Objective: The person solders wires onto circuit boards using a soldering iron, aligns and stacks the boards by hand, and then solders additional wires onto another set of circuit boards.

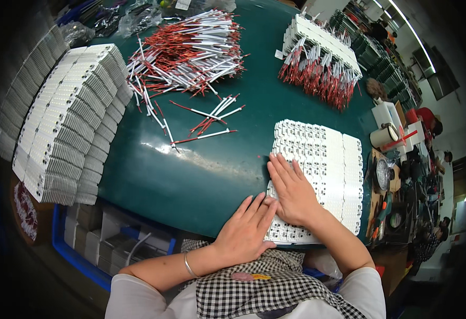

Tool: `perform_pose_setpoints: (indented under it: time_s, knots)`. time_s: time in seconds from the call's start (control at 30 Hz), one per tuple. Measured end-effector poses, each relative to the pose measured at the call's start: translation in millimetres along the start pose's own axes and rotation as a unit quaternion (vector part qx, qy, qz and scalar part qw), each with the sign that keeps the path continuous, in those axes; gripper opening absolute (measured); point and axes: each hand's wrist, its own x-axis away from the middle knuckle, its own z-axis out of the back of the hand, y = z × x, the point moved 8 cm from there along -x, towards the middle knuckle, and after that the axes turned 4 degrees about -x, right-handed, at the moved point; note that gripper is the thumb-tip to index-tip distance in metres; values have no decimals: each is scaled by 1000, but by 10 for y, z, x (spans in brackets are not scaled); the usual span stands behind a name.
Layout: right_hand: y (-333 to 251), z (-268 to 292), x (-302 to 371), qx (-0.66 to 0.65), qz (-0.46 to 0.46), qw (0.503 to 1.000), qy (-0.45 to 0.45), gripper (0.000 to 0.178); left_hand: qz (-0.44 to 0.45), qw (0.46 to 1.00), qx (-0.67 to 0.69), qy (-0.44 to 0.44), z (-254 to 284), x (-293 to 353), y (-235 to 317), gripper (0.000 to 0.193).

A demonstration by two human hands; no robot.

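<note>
White circuit boards (pixel 334 170), dotted with small dark parts, lie in overlapping rows at the right front of the table. Flat on their left margin rests my right hand (pixel 295 195), fingers stretched forward and holding nothing. My left hand (pixel 248 226) is beside it at the table's front edge. Its fingers are extended, with the tips against the near left edge of the boards and close to my right hand. The boards directly under my palms are hidden.
Tall stacks of white boards (pixel 65 117) stand at the left. A heap of red-and-white wires (pixel 196 53) lies at the back, with several loose wires (pixel 211 117) nearer. Boards with wires attached (pixel 323 53) sit at back right. A blue crate (pixel 78 260) is below the table.
</note>
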Motion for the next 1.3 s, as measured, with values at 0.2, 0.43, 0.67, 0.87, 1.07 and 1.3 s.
perform_pose_setpoints:
  time_s: [0.2,0.43,0.67,0.87,1.07,1.3]
  knots:
    - [-59,-59,102,15,16,1000,-1,69,-7,999,8,33,-10,43,27,93]
    - [-13,-62,124,26,10,1000,4,70,-9,998,21,50,15,30,5,93]
    - [-81,-14,141,80,26,996,2,76,-19,998,15,63,9,57,5,101]
    - [3,-89,204,3,4,1000,-11,81,-25,997,7,77,24,66,16,104]
    - [7,-47,203,-9,1,1000,-17,79,-21,997,10,69,8,66,4,103]
    - [67,-28,225,-2,14,1000,-11,80,-21,999,19,44,12,29,-27,100]
